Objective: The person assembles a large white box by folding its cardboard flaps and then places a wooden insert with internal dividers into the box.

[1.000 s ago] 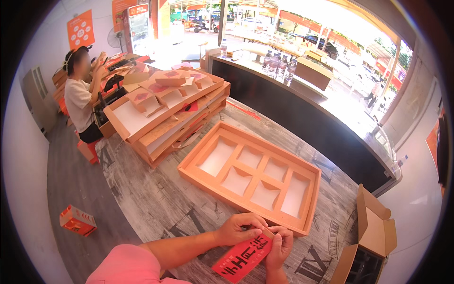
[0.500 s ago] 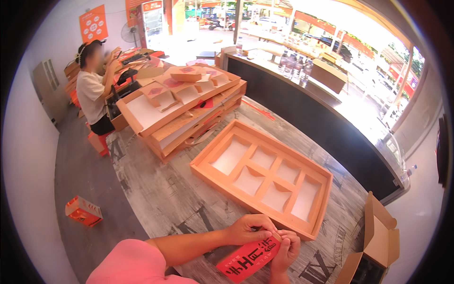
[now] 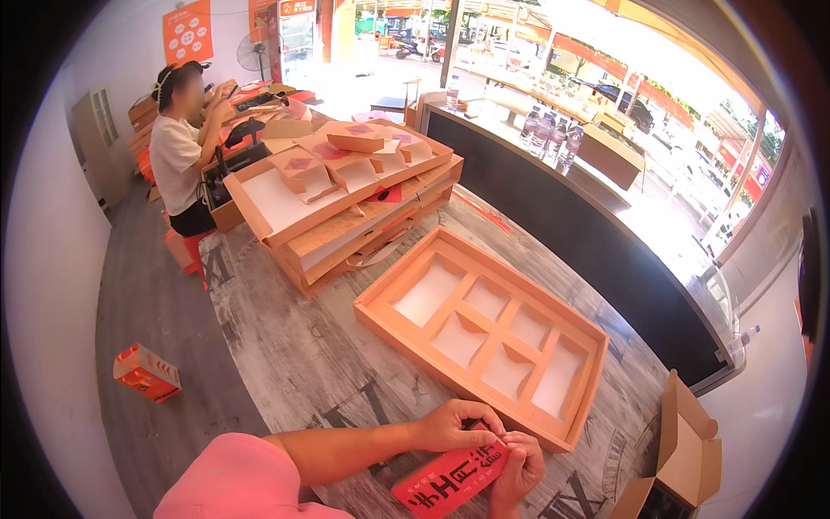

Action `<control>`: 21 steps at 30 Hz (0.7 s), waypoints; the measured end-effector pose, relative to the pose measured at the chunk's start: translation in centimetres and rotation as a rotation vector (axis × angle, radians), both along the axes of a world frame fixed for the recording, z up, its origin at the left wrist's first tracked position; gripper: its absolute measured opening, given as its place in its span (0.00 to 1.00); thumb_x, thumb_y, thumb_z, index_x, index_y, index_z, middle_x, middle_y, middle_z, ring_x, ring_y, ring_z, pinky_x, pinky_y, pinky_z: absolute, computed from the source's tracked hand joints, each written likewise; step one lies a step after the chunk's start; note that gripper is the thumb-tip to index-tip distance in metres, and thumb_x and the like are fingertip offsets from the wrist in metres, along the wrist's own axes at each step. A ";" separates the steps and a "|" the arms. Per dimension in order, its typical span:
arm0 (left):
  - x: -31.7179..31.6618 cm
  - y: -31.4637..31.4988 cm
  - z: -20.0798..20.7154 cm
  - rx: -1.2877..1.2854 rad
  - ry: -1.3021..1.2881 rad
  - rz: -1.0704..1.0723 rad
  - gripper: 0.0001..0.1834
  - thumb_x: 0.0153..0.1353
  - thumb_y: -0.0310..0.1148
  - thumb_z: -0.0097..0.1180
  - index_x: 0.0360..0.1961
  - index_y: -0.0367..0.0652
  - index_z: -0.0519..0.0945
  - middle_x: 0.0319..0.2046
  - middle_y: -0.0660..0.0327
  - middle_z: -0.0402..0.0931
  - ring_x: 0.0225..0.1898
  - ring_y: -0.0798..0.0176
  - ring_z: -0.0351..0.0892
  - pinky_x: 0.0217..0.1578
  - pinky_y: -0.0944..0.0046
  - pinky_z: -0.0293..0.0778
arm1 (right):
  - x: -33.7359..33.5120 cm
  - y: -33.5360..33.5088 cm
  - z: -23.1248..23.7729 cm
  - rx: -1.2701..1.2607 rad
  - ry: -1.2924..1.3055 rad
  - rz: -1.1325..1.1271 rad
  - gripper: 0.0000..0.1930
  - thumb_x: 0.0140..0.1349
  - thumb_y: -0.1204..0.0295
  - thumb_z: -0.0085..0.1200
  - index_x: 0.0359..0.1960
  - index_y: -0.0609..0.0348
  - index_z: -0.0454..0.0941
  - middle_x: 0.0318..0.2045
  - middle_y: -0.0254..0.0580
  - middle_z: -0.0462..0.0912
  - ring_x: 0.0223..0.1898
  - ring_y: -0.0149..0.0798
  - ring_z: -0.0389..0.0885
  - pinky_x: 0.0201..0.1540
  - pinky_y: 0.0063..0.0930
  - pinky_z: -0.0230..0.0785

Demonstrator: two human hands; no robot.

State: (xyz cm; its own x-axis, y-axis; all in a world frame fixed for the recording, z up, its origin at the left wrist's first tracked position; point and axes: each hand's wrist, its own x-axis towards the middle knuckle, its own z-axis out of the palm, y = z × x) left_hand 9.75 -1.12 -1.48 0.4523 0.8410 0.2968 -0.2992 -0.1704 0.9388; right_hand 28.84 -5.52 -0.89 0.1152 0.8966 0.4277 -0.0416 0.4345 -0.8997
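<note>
Low in the view, close to my body, I hold a slim red box (image 3: 450, 481) with dark lettering, tilted up to the right. My left hand (image 3: 458, 425) is closed at its upper end, thumb and fingers pinching there. Around the same end's right edge curls my right hand (image 3: 521, 460), its thumb close to the left fingertips. The fingers partly cover that end. Just beyond both hands lies a shallow brown cardboard tray (image 3: 437, 367) with several white-bottomed compartments and nothing in them.
Stacked cardboard trays (image 3: 294, 251) stand at the table's far left, small boxes on top. An open brown carton (image 3: 679, 458) is at the right. A person (image 3: 180, 151) works beyond the stack. Below, an orange box (image 3: 147, 373) sits on the floor. A dark counter (image 3: 562, 225) borders the table.
The brown flap that showed at the red box's upper end is no longer visible. My fingers have shifted slightly there, and the whole view has moved a little.
</note>
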 end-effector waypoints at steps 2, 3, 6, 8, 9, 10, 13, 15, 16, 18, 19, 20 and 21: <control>0.3 0.1 0.2 0.051 -0.053 -0.017 0.09 0.73 0.32 0.63 0.46 0.37 0.85 0.47 0.58 0.86 0.51 0.65 0.84 0.53 0.63 0.78 | -0.1 0.0 -0.1 0.009 0.001 0.001 0.20 0.76 0.57 0.59 0.33 0.63 0.78 0.38 0.47 0.86 0.44 0.44 0.84 0.53 0.37 0.75; 0.3 0.0 0.5 0.043 -0.043 -0.005 0.08 0.73 0.31 0.63 0.45 0.36 0.86 0.46 0.58 0.87 0.50 0.65 0.84 0.53 0.63 0.78 | 0.0 0.0 -0.1 0.008 0.009 0.014 0.21 0.75 0.55 0.59 0.35 0.63 0.79 0.40 0.48 0.86 0.45 0.44 0.83 0.53 0.37 0.75; -0.1 -0.1 1.1 0.050 -0.027 0.068 0.07 0.72 0.30 0.64 0.43 0.35 0.87 0.44 0.58 0.88 0.49 0.65 0.86 0.52 0.64 0.80 | 0.2 -0.2 -0.3 0.023 0.004 0.073 0.24 0.73 0.49 0.61 0.43 0.63 0.79 0.48 0.50 0.83 0.51 0.45 0.82 0.57 0.38 0.74; -0.4 0.1 1.2 0.098 -0.035 0.153 0.07 0.72 0.29 0.64 0.43 0.35 0.87 0.43 0.57 0.88 0.49 0.64 0.86 0.51 0.64 0.80 | 0.1 -0.3 -0.2 0.063 -0.037 0.130 0.31 0.70 0.45 0.63 0.55 0.64 0.79 0.59 0.53 0.79 0.59 0.47 0.80 0.61 0.40 0.74; -0.7 0.2 1.3 0.113 -0.037 0.196 0.07 0.72 0.29 0.63 0.43 0.35 0.87 0.44 0.57 0.88 0.49 0.64 0.86 0.52 0.64 0.80 | -0.2 -0.4 -0.1 0.040 -0.022 0.167 0.36 0.68 0.43 0.64 0.61 0.64 0.73 0.63 0.54 0.75 0.62 0.48 0.77 0.63 0.41 0.73; -1.1 0.3 1.5 0.127 -0.040 0.239 0.08 0.73 0.29 0.63 0.43 0.35 0.87 0.44 0.56 0.88 0.49 0.64 0.86 0.52 0.64 0.80 | -0.6 -0.6 0.1 0.017 -0.007 0.204 0.42 0.66 0.42 0.65 0.67 0.64 0.68 0.68 0.55 0.70 0.66 0.49 0.74 0.65 0.42 0.72; -1.8 0.2 2.1 0.127 -0.106 0.328 0.09 0.74 0.29 0.60 0.44 0.34 0.87 0.47 0.54 0.88 0.51 0.63 0.86 0.53 0.62 0.81 | -0.8 -1.3 0.7 -0.160 0.122 0.373 0.60 0.61 0.39 0.69 0.81 0.64 0.48 0.77 0.56 0.58 0.74 0.50 0.65 0.70 0.44 0.67; -2.2 0.2 3.0 0.116 -0.115 0.393 0.09 0.75 0.29 0.60 0.45 0.34 0.87 0.48 0.53 0.88 0.51 0.62 0.86 0.54 0.62 0.81 | -1.5 -1.3 1.9 -0.201 0.199 0.428 0.60 0.62 0.39 0.69 0.81 0.65 0.47 0.78 0.55 0.58 0.74 0.48 0.66 0.71 0.42 0.66; -2.1 0.3 2.8 0.121 -0.139 0.416 0.10 0.76 0.30 0.59 0.45 0.34 0.86 0.48 0.52 0.88 0.52 0.62 0.86 0.54 0.61 0.81 | -1.3 -1.4 1.6 -0.253 0.214 0.519 0.60 0.62 0.39 0.68 0.80 0.66 0.48 0.77 0.54 0.59 0.73 0.47 0.67 0.71 0.40 0.66; -2.1 0.7 2.3 0.146 -0.192 0.464 0.11 0.77 0.32 0.58 0.46 0.34 0.86 0.48 0.52 0.88 0.52 0.61 0.86 0.56 0.61 0.81 | -0.3 -0.9 0.1 -0.343 0.240 0.705 0.59 0.62 0.39 0.67 0.80 0.69 0.49 0.77 0.53 0.62 0.72 0.45 0.70 0.71 0.38 0.65; -2.0 0.6 2.2 0.092 -0.243 0.460 0.12 0.77 0.33 0.57 0.47 0.34 0.85 0.49 0.51 0.87 0.53 0.61 0.85 0.56 0.61 0.81 | 0.6 -1.0 -0.7 -0.446 0.268 0.805 0.58 0.63 0.39 0.66 0.79 0.70 0.51 0.75 0.53 0.65 0.71 0.44 0.71 0.71 0.37 0.65; -2.1 0.4 2.2 0.040 -0.292 0.460 0.12 0.78 0.34 0.56 0.49 0.34 0.84 0.50 0.51 0.87 0.54 0.61 0.85 0.57 0.60 0.81 | 1.6 -1.2 -1.7 -0.548 0.296 0.911 0.57 0.63 0.39 0.66 0.78 0.71 0.53 0.74 0.52 0.67 0.70 0.43 0.72 0.71 0.37 0.65; -2.1 0.3 2.2 -0.016 -0.340 0.456 0.13 0.79 0.35 0.55 0.50 0.34 0.84 0.51 0.50 0.86 0.54 0.61 0.85 0.58 0.60 0.80 | 2.4 -1.6 -2.6 -0.655 0.326 1.012 0.56 0.64 0.39 0.65 0.77 0.72 0.55 0.73 0.52 0.69 0.70 0.43 0.73 0.71 0.36 0.65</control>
State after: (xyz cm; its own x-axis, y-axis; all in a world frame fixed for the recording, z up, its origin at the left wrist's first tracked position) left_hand 7.64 -0.79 0.67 -0.0766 0.9344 0.3479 -0.4849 -0.3398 0.8058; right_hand 31.19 -7.10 -3.48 -0.7333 0.6780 -0.0510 -0.3570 -0.4478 -0.8198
